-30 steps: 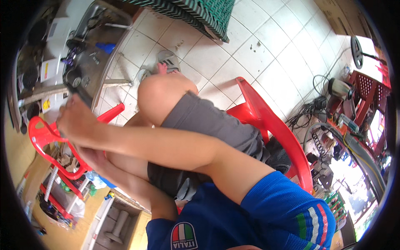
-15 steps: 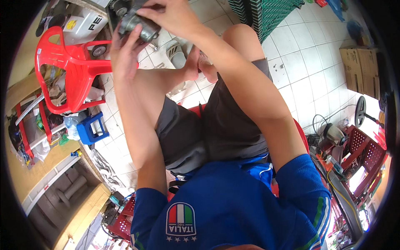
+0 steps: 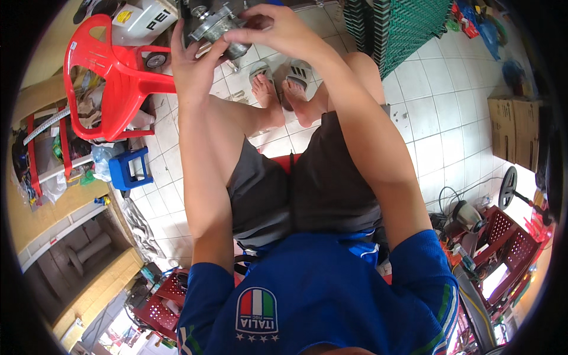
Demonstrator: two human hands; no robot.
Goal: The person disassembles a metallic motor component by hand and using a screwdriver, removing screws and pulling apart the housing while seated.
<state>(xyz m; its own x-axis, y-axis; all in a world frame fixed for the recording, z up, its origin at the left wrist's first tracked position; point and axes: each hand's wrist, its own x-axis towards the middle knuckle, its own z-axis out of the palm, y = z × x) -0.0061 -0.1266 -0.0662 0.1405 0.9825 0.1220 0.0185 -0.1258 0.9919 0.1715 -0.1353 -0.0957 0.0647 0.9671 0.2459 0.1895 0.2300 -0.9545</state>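
Both hands (image 3: 236, 50) on seemingly metal part (image 3: 218, 25)

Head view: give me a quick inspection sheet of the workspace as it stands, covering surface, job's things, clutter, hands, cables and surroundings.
Surface: no bench; the work is held in the air over the knees, above a white tiled floor.
Job's things: a grey metal mechanical part, details too blurred to tell.
Clutter: red plastic chair, small blue stool, red crates, cardboard boxes.
Hands: left hand grips the part from the side; right hand holds it from above with the fingertips.
Cables: a loose dark cable on the floor at the right.
Surroundings: green mesh crate stack, shelving at the left.
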